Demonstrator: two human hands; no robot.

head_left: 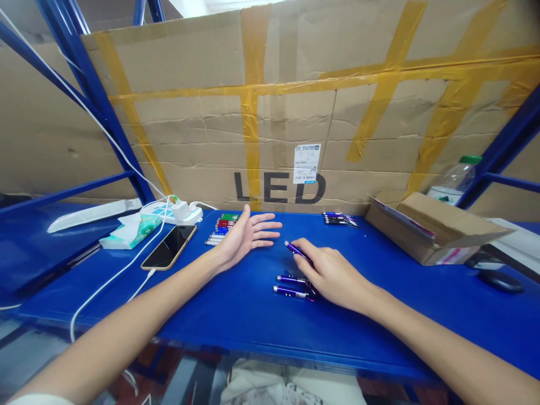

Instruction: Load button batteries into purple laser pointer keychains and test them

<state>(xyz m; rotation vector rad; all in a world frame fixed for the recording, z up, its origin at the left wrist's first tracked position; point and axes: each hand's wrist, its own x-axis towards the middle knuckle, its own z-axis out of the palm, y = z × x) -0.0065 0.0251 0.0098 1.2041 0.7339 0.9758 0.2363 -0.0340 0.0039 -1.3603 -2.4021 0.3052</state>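
Observation:
My right hand (331, 273) is closed around a small purple penlight (298, 252), whose silver tip points left out of the fingers. Just below that hand lie two more purple penlights (291, 292) side by side on the blue table (236, 320), their right ends partly under the hand. My left hand (248, 236) is open above the table, fingers spread and palm turned up, holding nothing. Behind its wrist sits a row of penlights (223, 225) in green, red, blue and silver, partly hidden by the hand. Several dark blue and black penlights (337, 219) with straps lie at the back.
A phone (169, 248) on a white cable, a tissue pack (129, 232) and a power strip (185, 212) occupy the left side. On the right are an open cardboard box (400, 230), a bottle (458, 177) and a black mouse (500, 280). Tall cardboard (202, 140) walls the back.

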